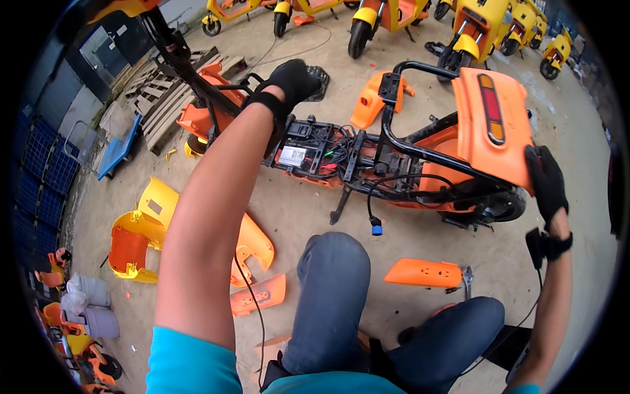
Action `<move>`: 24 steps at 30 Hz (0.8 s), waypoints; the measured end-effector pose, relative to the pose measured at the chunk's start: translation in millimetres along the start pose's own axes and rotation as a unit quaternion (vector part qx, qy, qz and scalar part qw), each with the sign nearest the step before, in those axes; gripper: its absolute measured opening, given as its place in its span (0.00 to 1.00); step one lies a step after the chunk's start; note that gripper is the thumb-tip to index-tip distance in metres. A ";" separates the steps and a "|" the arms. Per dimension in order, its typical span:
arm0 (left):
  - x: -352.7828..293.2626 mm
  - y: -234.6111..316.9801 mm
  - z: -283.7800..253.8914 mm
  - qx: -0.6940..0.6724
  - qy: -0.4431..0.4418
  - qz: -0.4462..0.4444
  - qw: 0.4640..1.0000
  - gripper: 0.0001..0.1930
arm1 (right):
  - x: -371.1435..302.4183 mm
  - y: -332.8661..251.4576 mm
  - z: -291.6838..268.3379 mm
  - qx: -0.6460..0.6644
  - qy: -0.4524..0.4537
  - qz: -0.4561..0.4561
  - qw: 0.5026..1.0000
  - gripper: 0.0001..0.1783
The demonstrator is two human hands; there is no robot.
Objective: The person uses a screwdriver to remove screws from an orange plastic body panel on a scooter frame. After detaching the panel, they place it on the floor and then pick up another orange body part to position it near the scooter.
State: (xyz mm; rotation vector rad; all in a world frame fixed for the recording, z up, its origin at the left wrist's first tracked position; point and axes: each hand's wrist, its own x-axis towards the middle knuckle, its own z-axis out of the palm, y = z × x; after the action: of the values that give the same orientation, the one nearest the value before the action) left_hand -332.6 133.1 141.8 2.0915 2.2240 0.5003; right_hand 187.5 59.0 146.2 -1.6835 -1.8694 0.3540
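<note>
A partly stripped electric scooter (377, 154) stands across in front of me, its black frame and wiring bare. My right hand (546, 180), in a black glove, grips the edge of the orange rear cover (489, 125) with its red and amber tail light. Over by the scooter's front end, my gloved left hand (295, 77) is closed; its fingers are turned away and what they hold is hidden. A cable with a blue connector (376, 228) hangs off the near side of the frame. Among the wires lies a silver box (293, 156) with a label.
An orange panel (423, 272) and an adjustable wrench (467, 281) lie near my knees. Yellow and orange body panels (156, 223) are at left. Wooden pallets (161, 105) and a blue trolley (120, 148) stand farther left. Yellow scooters (469, 33) line the back.
</note>
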 end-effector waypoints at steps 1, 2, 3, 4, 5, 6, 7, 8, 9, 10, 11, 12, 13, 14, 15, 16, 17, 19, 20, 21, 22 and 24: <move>12.0 -2.5 15.5 0.005 -0.006 0.003 1.000 0.26 | 2.7 7.0 4.6 0.036 -0.028 0.009 0.999 0.23; 32.1 31.0 24.3 -0.023 -0.046 0.027 0.998 0.22 | -9.0 8.2 -20.1 0.025 -0.001 0.006 1.000 0.22; 46.2 31.5 41.2 -0.030 -0.042 0.037 0.998 0.22 | -12.0 12.2 -24.7 0.040 0.003 -0.011 0.999 0.21; 48.6 11.0 57.6 -0.013 -0.044 0.019 0.999 0.22 | 0.4 25.7 -14.9 0.043 -0.034 -0.045 0.997 0.21; 60.8 1.8 76.5 -0.022 -0.039 0.022 0.999 0.22 | 9.5 31.3 -28.3 0.013 -0.041 -0.050 0.998 0.21; 76.8 -4.2 96.2 -0.036 -0.061 0.016 0.997 0.23 | 16.8 38.7 -43.1 -0.018 -0.044 -0.053 0.997 0.21; 92.7 -9.5 116.3 -0.036 -0.078 0.022 0.996 0.23 | 25.8 40.7 -58.2 -0.061 -0.029 -0.031 0.997 0.21; 105.7 -17.6 134.2 -0.026 -0.097 0.026 0.995 0.24 | 35.1 35.6 -56.9 -0.121 0.001 0.016 0.993 0.23; 111.6 -19.5 146.6 -0.019 -0.123 0.031 0.992 0.25 | 44.4 22.7 -52.5 -0.118 0.008 0.068 0.991 0.24; 118.4 -22.7 155.5 -0.026 -0.144 0.019 0.989 0.28 | 52.7 22.3 -43.4 -0.077 -0.014 0.054 0.995 0.24; 120.8 -13.1 161.2 -0.006 -0.206 -0.026 0.978 0.29 | 58.0 35.1 -36.2 -0.021 -0.026 0.056 0.998 0.23; 121.6 -37.7 179.9 0.015 -0.192 0.024 0.981 0.29 | 64.9 43.4 -28.9 0.040 -0.041 0.050 0.997 0.23; 127.7 -61.5 195.4 0.034 -0.169 0.078 0.982 0.28 | 73.1 55.9 -26.5 0.117 -0.035 0.051 0.991 0.23; 132.0 -43.1 195.2 0.008 -0.187 0.075 0.979 0.28 | 82.8 54.8 -29.6 0.072 -0.097 0.054 0.991 0.23; 133.2 -41.7 193.8 0.014 -0.194 0.081 0.978 0.28 | 88.9 54.2 -26.6 0.077 -0.100 0.050 0.991 0.23; 131.6 -39.0 193.7 0.006 -0.195 0.036 0.980 0.24 | 96.0 53.7 -23.5 0.080 -0.103 0.045 0.990 0.23; 127.4 -24.9 182.9 -0.001 -0.197 -0.009 0.980 0.20 | 108.0 35.0 -18.6 0.086 -0.130 0.039 0.987 0.23; 123.3 -56.1 189.2 0.033 -0.209 -0.002 0.977 0.23 | 124.8 11.7 -9.8 0.046 -0.081 0.009 0.996 0.18; 119.9 -44.7 184.4 0.014 -0.200 -0.036 0.979 0.22 | 132.2 14.5 -15.9 0.045 -0.114 0.023 0.992 0.16; 118.6 -46.0 181.4 0.010 -0.236 -0.076 0.969 0.20 | 139.3 14.1 -23.1 0.046 -0.149 0.030 0.987 0.15; 113.5 -57.2 187.2 0.025 -0.246 -0.047 0.968 0.20 | 141.2 8.4 -17.9 0.070 -0.102 0.038 0.992 0.12; 105.9 -47.8 179.1 0.036 -0.243 -0.010 0.969 0.20 | 146.2 7.0 -28.2 0.115 -0.124 0.109 0.980 0.09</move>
State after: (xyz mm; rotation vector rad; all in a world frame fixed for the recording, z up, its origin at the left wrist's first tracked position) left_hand -342.4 270.9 -20.9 1.9489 1.9927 -0.0951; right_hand 206.3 196.4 200.8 -1.7486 -1.7356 0.8722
